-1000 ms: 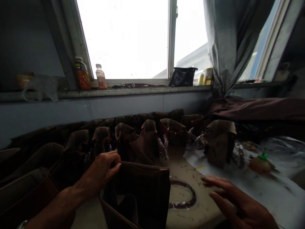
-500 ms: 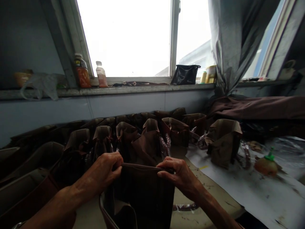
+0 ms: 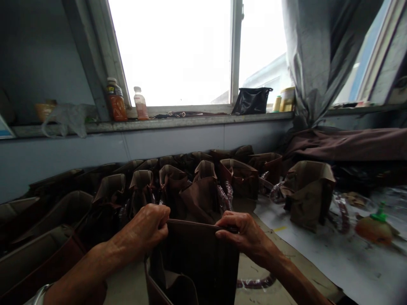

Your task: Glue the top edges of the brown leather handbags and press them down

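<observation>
A dark brown bag (image 3: pixel 197 262) stands upright on the table just in front of me. My left hand (image 3: pixel 146 228) pinches the left end of its top rim, fingers closed on it. At the rim's right end my right hand (image 3: pixel 243 235) grips the same way. The bag's mouth gapes toward me at the bottom of the view. A brown plastic-wrapped handle (image 3: pixel 257 283) lies on the table under my right forearm.
Several similar brown bags (image 3: pixel 203 186) stand in rows behind, reaching the wall. One tan bag (image 3: pixel 310 192) stands apart at right on white paper (image 3: pixel 333 258). An orange bottle with a green cap (image 3: pixel 375 226) lies far right. Bottles (image 3: pixel 116 101) and a black pouch (image 3: pixel 251 101) sit on the windowsill.
My right hand came in from the lower right and took hold of the bag's right rim. The left hand kept its grip. The view shifted slightly.
</observation>
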A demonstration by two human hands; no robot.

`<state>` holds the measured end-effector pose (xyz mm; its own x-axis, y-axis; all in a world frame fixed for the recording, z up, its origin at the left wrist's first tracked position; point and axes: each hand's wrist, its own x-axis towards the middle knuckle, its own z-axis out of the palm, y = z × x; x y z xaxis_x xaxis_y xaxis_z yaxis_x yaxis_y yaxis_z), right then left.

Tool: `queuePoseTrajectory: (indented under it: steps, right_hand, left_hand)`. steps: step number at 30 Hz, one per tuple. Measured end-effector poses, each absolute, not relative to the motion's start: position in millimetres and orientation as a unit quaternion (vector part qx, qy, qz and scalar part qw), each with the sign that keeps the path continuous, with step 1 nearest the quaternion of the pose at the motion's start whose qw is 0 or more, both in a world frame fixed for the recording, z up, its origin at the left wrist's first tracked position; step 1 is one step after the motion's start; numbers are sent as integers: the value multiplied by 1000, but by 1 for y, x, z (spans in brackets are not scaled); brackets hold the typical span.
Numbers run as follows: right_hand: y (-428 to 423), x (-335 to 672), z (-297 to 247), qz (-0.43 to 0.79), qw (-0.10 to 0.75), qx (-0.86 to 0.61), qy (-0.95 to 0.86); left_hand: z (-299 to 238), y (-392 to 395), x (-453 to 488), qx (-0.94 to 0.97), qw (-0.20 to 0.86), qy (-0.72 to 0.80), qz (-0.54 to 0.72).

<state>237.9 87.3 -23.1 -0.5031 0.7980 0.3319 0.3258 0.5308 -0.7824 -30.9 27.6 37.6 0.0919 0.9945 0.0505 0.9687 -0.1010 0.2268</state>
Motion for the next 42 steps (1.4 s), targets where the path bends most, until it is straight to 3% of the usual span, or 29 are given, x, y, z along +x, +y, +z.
queuePoseTrajectory:
  steps: [7,14,24,36,42]
  right_hand:
    - [88,241,-23,355,331,-349,-802]
    - [99,248,-10,390,252,-353,-812]
    - [120,207,10,331,138,-339,-870]
    - [117,136,33,272,84,-281,-917]
    - [120,149,31,264,58,-305,-913]
  left_hand:
    - [33,19,-39,777,56,612,137]
    - [33,26,-38,750,144,626,157]
    - [33,24,-30,736,135,643,162]
    - [20,27,-36,761,122,607,195]
    - [30,20,-34,765,146,598,186]
